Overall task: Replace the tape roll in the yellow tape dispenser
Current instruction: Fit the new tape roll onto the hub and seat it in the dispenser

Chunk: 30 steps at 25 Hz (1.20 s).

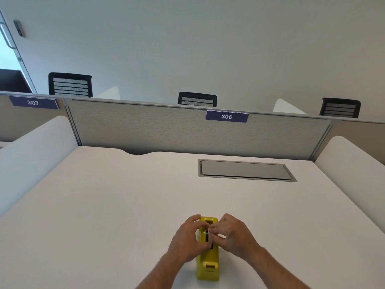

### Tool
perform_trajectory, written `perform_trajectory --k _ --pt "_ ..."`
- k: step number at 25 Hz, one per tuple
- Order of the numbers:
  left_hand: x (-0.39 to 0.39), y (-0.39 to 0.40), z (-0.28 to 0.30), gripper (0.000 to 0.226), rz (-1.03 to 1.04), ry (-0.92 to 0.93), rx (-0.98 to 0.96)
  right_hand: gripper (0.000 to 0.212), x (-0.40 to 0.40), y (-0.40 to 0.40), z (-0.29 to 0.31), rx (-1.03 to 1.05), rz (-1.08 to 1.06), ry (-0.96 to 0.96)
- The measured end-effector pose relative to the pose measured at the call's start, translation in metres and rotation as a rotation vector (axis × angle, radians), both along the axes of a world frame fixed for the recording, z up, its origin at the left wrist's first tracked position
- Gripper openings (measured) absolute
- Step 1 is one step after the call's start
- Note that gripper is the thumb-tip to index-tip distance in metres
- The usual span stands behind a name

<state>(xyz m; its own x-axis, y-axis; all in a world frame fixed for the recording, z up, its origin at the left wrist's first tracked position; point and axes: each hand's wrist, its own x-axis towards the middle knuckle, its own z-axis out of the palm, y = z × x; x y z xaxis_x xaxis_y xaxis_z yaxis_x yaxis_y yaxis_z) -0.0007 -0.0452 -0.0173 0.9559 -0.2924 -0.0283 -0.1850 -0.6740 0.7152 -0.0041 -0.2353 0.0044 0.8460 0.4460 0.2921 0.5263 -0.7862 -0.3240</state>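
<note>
The yellow tape dispenser (208,261) stands on the white desk (116,205) near the front edge, its cutter end toward me. My left hand (187,240) presses against its left side, and my right hand (231,234) against its right side. The fingertips of both hands meet over the tape roll (207,236), which shows as a dark ring with a pale edge in the dispenser's slot. Both hands pinch the roll, and most of it is hidden by fingers.
A grey cable hatch (243,170) is set into the desk at the back right. A grey partition (166,126) with label 306 (226,116) closes the far side. White side dividers flank the desk. Black chairs (196,99) stand beyond.
</note>
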Motion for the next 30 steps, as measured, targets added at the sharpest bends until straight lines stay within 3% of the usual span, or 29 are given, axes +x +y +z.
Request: perform_trajectory --k 7,12,23,30 --pt "0.0014 0.0010 0.0028 0.052 -0.004 -0.003 -0.017 0.028 0.0036 -0.0029 0.0002 0.021 0.010 0.050" --pt "0.0010 0.0002 0.0033 0.051 0.004 -0.009 -0.007 0.015 0.0043 0.0003 0.0032 0.033 0.029 0.085" --pt "0.0001 -0.0003 0.0040 0.045 0.002 -0.038 -0.011 0.015 0.0080 -0.0021 0.0040 0.077 0.021 0.101" --pt "0.0024 0.0004 0.0031 0.049 -0.001 -0.019 -0.009 0.028 0.0060 -0.0031 -0.0010 0.058 0.005 0.126"
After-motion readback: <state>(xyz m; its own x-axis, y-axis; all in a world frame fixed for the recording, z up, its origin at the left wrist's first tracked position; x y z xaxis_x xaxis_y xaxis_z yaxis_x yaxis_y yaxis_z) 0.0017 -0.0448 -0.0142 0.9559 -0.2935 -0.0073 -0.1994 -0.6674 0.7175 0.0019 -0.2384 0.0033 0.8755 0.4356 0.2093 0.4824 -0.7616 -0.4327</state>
